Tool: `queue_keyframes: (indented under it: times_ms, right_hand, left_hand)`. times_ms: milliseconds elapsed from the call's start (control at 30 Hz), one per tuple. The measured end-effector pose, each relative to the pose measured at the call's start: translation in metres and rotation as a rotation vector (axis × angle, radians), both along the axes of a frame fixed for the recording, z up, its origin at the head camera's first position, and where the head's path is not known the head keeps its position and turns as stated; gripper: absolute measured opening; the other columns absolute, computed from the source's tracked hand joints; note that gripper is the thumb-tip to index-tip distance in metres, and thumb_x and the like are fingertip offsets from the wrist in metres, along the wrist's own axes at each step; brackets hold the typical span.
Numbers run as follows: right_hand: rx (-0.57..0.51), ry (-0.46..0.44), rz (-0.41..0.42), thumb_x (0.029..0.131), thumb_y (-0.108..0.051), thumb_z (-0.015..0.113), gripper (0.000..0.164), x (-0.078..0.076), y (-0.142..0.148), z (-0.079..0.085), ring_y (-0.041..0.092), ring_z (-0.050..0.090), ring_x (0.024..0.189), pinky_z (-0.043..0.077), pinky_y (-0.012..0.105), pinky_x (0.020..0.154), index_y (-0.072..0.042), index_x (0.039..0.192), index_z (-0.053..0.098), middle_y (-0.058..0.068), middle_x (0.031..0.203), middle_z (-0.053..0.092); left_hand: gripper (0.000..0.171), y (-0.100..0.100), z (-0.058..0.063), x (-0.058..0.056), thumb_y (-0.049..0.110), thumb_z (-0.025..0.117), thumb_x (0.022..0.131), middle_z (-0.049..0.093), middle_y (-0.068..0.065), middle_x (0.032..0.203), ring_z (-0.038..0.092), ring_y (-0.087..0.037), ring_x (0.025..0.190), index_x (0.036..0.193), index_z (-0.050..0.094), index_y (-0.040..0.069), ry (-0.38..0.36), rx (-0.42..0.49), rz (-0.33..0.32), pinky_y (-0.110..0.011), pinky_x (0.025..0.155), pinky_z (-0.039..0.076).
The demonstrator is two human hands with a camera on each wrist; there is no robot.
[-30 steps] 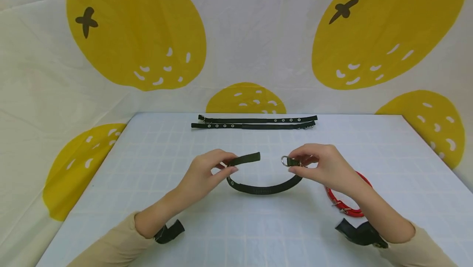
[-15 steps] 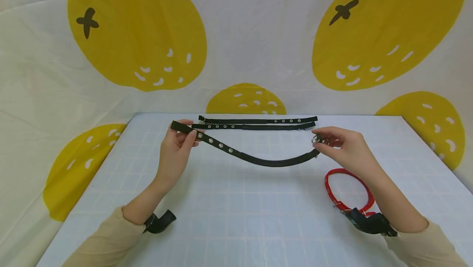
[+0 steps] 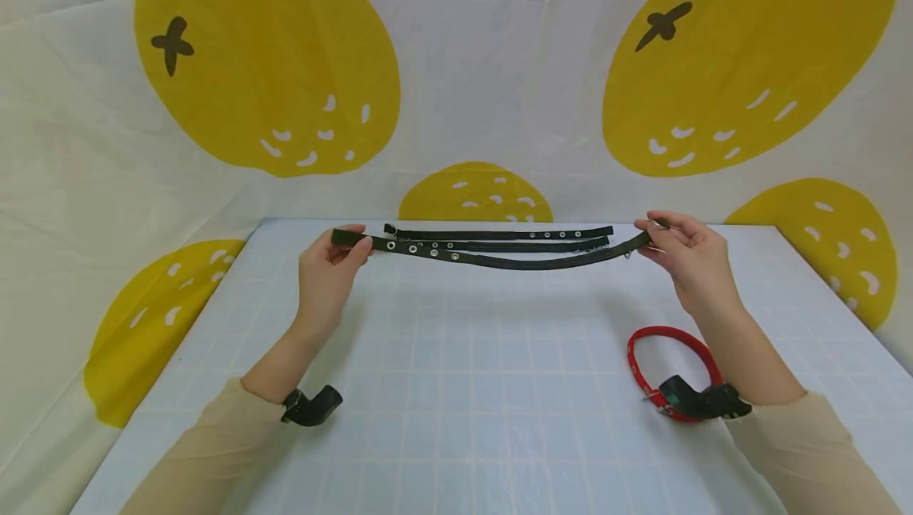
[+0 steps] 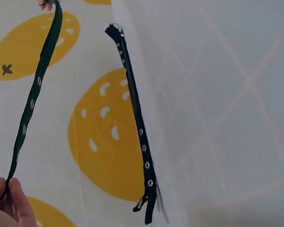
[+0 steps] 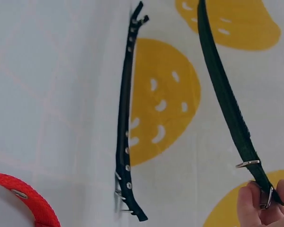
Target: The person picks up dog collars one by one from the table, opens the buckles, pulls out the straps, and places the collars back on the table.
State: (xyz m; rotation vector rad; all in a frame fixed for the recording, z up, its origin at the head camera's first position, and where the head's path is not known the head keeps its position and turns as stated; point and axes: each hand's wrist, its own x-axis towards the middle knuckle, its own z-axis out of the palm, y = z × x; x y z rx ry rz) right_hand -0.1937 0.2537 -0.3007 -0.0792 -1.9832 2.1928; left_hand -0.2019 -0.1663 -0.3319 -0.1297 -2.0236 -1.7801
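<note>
"Where was the dark strap (image 3: 528,265)?"

"Up in the air over the far part of the table (image 3: 428,388), strung between the two hands and sagging gently in the middle"

"And what was the left hand (image 3: 324,269) doing?"

"Pinching it between thumb and fingers near the plain end, whose tip stuck out past the hand. Four metal eyelets (image 3: 433,253) ran along the strap just inward of that grip"

"The right hand (image 3: 693,257) too?"

"Yes, that one pinched the opposite end. In the right wrist view the buckle (image 5: 266,201) sat at the fingertips, with a metal ring (image 5: 247,164) a little further along the strap"

"Did it touch the two other straps (image 3: 471,235)?"

"No, they only lined up in the head view. The wrist views showed it apart from them. Those two lay side by side along the table's far edge, eyelets showing on both, in front of the white cloth (image 3: 499,87) with its big yellow shapes"

"Anything red?"

"A red collar (image 3: 670,332), lying in a loop on the table near the right forearm. The black wrist piece (image 3: 702,400) hid part of its near side"
</note>
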Motion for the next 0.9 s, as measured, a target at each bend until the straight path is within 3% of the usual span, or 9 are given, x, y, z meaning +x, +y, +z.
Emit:
queue_keyframes:
  times_ms: [133, 233, 367, 567, 633, 700, 800, 867, 900]
  right_hand:
    - [-0.230, -0.069, 0.044, 0.084, -0.013, 0.068, 0.019, -0.008, 0.005, -0.003, 0.011, 0.066, 0.082, 0.054, 0.024, 0.071, -0.010, 0.102, 0.066, 0.000, 0.096, 0.064]
    - [-0.375, -0.164, 0.077, 0.082, -0.008, 0.069, 0.013, -0.017, 0.007, -0.006, 0.012, 0.064, 0.082, 0.055, 0.026, 0.070, -0.013, 0.094, 0.071, 0.001, 0.104, 0.054]
    - [-0.479, -0.320, 0.064, 0.081, -0.007, 0.070, 0.012, -0.029, 0.008, -0.012, 0.013, 0.059, 0.087, 0.055, 0.027, 0.074, -0.016, 0.089, 0.071, -0.002, 0.111, 0.046]
    - [-0.638, -0.440, -0.011, 0.081, -0.004, 0.070, 0.010, -0.051, 0.008, -0.028, 0.016, 0.059, 0.085, 0.051, 0.032, 0.084, -0.012, 0.087, 0.068, -0.001, 0.097, 0.058]
    - [-0.649, -0.467, -0.033, 0.081, -0.005, 0.069, 0.013, -0.059, 0.007, -0.034, 0.016, 0.061, 0.080, 0.051, 0.034, 0.082, -0.010, 0.092, 0.067, 0.001, 0.089, 0.061]
    - [-0.616, -0.488, -0.044, 0.082, -0.005, 0.068, 0.029, -0.065, 0.004, -0.041, 0.016, 0.062, 0.076, 0.053, 0.033, 0.078, -0.010, 0.110, 0.066, 0.001, 0.083, 0.062]
    - [-0.557, -0.499, -0.051, 0.085, -0.006, 0.064, 0.054, -0.072, -0.001, -0.049, 0.012, 0.061, 0.077, 0.055, 0.030, 0.072, -0.011, 0.136, 0.049, -0.001, 0.078, 0.063]
    - [-0.568, -0.487, -0.069, 0.086, -0.004, 0.062, 0.058, -0.075, -0.003, -0.052, 0.011, 0.061, 0.077, 0.055, 0.029, 0.071, -0.010, 0.139, 0.043, -0.001, 0.075, 0.065]
    - [-0.587, -0.477, -0.081, 0.086, -0.003, 0.062, 0.052, -0.076, -0.004, -0.053, 0.010, 0.061, 0.077, 0.056, 0.028, 0.069, -0.010, 0.135, 0.049, -0.001, 0.073, 0.065]
  left_hand:
    - [0.025, 0.000, -0.004, -0.012, 0.006, 0.068, 0.084, 0.067, 0.001, 0.082, 0.066, -0.008, 0.070, 0.105, 0.061, -0.005, -0.093, 0.165, -0.026, -0.020, 0.071, 0.054]
    - [0.021, 0.001, -0.008, -0.022, 0.003, 0.068, 0.083, 0.067, 0.000, 0.081, 0.065, -0.008, 0.069, 0.102, 0.061, -0.005, -0.140, 0.231, -0.036, -0.022, 0.073, 0.054]
    - [0.021, 0.001, -0.016, -0.034, 0.000, 0.067, 0.084, 0.065, -0.003, 0.084, 0.064, -0.007, 0.070, 0.103, 0.060, -0.006, -0.201, 0.236, -0.044, -0.026, 0.078, 0.054]
    - [0.033, 0.004, -0.028, -0.048, -0.001, 0.061, 0.087, 0.057, -0.006, 0.093, 0.063, -0.008, 0.073, 0.117, 0.053, -0.012, -0.351, 0.267, -0.045, -0.022, 0.078, 0.053]
    - [0.035, 0.005, -0.032, -0.052, 0.001, 0.060, 0.089, 0.055, -0.008, 0.098, 0.062, -0.006, 0.072, 0.120, 0.051, -0.011, -0.409, 0.272, -0.044, -0.018, 0.075, 0.052]
    - [0.036, 0.006, -0.036, -0.056, 0.003, 0.059, 0.090, 0.055, -0.010, 0.102, 0.061, -0.004, 0.070, 0.122, 0.051, -0.010, -0.459, 0.281, -0.045, -0.014, 0.072, 0.051]
    - [0.035, 0.006, -0.041, -0.060, 0.004, 0.058, 0.091, 0.055, -0.011, 0.103, 0.060, -0.003, 0.068, 0.123, 0.051, -0.009, -0.504, 0.310, -0.038, -0.013, 0.071, 0.051]
    - [0.035, 0.007, -0.043, -0.063, 0.005, 0.058, 0.091, 0.056, -0.011, 0.100, 0.060, -0.003, 0.066, 0.123, 0.051, -0.009, -0.517, 0.337, -0.024, -0.013, 0.071, 0.051]
    - [0.034, 0.007, -0.043, -0.064, 0.005, 0.058, 0.092, 0.055, -0.010, 0.099, 0.060, -0.003, 0.066, 0.122, 0.052, -0.009, -0.518, 0.344, -0.015, -0.013, 0.071, 0.051]
